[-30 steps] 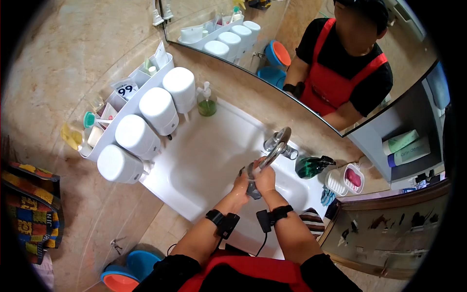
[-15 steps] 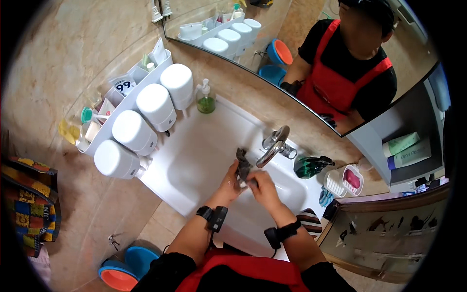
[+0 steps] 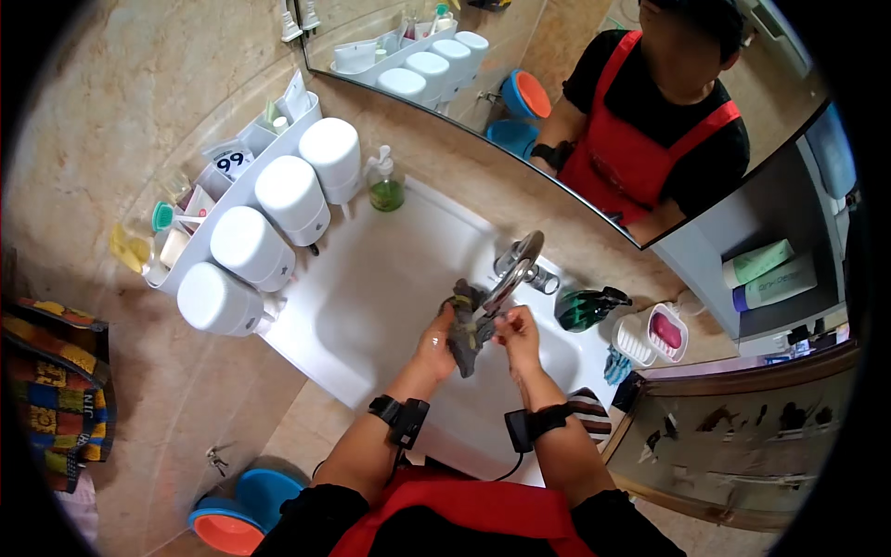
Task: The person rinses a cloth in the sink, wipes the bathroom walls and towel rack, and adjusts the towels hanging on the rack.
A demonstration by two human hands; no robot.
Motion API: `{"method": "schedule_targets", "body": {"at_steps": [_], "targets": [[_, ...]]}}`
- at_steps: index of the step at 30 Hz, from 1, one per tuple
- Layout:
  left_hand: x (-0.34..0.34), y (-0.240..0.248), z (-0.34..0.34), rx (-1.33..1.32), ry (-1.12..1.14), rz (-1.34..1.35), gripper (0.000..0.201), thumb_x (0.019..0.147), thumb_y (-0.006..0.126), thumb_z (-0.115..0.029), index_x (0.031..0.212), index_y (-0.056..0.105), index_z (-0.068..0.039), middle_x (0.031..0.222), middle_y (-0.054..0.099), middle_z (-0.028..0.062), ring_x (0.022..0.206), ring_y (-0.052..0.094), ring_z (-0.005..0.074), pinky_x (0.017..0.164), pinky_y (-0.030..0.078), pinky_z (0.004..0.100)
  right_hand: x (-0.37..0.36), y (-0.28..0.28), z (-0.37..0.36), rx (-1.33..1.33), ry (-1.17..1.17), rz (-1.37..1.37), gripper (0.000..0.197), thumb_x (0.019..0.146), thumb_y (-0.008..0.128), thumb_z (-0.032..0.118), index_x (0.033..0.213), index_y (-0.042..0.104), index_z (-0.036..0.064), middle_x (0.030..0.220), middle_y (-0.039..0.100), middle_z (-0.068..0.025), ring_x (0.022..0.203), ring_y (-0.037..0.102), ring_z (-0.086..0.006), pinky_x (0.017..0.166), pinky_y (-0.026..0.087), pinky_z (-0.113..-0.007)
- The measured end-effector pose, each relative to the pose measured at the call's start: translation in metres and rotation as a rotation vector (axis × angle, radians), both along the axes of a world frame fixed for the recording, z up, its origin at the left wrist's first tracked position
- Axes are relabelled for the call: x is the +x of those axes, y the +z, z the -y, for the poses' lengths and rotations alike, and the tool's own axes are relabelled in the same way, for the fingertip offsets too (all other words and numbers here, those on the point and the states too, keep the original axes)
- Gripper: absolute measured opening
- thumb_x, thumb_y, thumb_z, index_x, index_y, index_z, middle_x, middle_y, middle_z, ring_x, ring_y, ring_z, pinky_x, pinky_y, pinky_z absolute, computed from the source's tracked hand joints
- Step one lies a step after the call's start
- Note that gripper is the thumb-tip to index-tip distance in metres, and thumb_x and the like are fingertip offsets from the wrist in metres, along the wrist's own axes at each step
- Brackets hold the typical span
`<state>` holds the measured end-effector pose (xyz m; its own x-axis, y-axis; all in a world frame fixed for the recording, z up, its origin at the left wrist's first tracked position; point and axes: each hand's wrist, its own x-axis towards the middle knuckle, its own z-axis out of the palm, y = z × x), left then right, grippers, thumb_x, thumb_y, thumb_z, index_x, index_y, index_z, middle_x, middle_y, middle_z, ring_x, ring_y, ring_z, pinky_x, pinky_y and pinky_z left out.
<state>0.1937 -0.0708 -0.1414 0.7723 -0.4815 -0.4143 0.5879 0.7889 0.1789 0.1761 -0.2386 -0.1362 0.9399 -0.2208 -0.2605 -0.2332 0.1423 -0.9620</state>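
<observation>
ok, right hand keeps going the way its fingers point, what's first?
Likely the chrome faucet: the right hand points up toward its spout, beside the dark cloth the left hand holds. Depth is unclear.

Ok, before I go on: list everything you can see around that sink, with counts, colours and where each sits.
Sink: one, white, centre.
Faucet: one, chrome, back of the sink.
Cloth: one, dark grey, under the faucet spout.
Round dispensers: four, white, in a row on the wall rack left of the sink.
Wall rack: one, white, holds tubes and small toiletries.
Soap pump bottle: one, green liquid, back left corner of the sink.
Spray bottle: one, dark green, right of the faucet.
Soap dish: one, white with pink soap, far right.
Mirror: one, above the sink.
Basins: two, blue and orange, on the floor lower left.
Left hand: holds the cloth.
Right hand: at the cloth beside the faucet.
</observation>
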Motion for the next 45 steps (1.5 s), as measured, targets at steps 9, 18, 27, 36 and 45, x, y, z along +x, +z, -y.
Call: {"method": "schedule_targets", "body": {"at_steps": [9,18,27,36,45], "targets": [[0.011,0.007,-0.028,0.139,0.243,0.219,0.047,0.094,0.053,-0.029,0.138,0.045,-0.014,0.134,0.051,0.0073,0.121,0.049,0.0257,0.104,0.039,0.0418,0.014,0.036,0.01,0.165,-0.185,-0.192,0.012,0.091,0.062,0.023,0.099,0.053,0.0194,0.083,0.053,0.0012,0.069,0.048,-0.0105,0.059,0.044,-0.029],[0.013,0.01,-0.025,0.219,0.047,0.209,0.052,0.085,0.067,-0.008,0.134,0.05,-0.016,0.115,0.061,-0.0008,0.095,0.056,0.0108,0.08,0.046,0.0271,0.006,-0.017,0.006,-0.399,0.365,-0.306,0.047,0.078,0.077,0.018,0.118,0.057,0.0023,0.101,0.065,-0.0106,0.09,0.06,-0.0189,0.082,0.048,-0.033],[0.008,0.003,-0.068,1.598,-0.079,0.559,0.011,0.085,0.065,-0.007,0.095,0.066,-0.003,0.092,0.068,0.0053,0.092,0.063,0.0159,0.08,0.048,0.0272,0.019,0.023,0.016,-0.012,-0.066,0.126,0.016,0.089,0.058,-0.003,0.1,0.056,0.0082,0.085,0.052,0.0048,0.08,0.047,-0.0071,0.074,0.036,-0.02],[0.017,0.029,-0.05,0.807,0.221,0.5,0.013,0.092,0.057,-0.008,0.105,0.059,-0.004,0.1,0.061,0.0039,0.093,0.056,0.012,0.084,0.044,0.0271,0.014,0.026,0.005,0.147,-0.057,0.118,0.009,0.095,0.054,0.007,0.103,0.056,0.0098,0.096,0.06,0.0008,0.091,0.054,-0.0099,0.081,0.043,-0.025],[-0.004,-0.017,-0.091,1.104,-0.237,0.386,0.037,0.092,0.057,-0.032,0.115,0.057,-0.003,0.116,0.06,0.0073,0.109,0.055,0.0208,0.093,0.043,0.0311,0.015,0.027,-0.009,0.43,-0.024,-0.024,0.02,0.096,0.053,0.008,0.115,0.059,0.007,0.107,0.064,-0.0013,0.1,0.059,-0.0165,0.089,0.046,-0.03]]}}
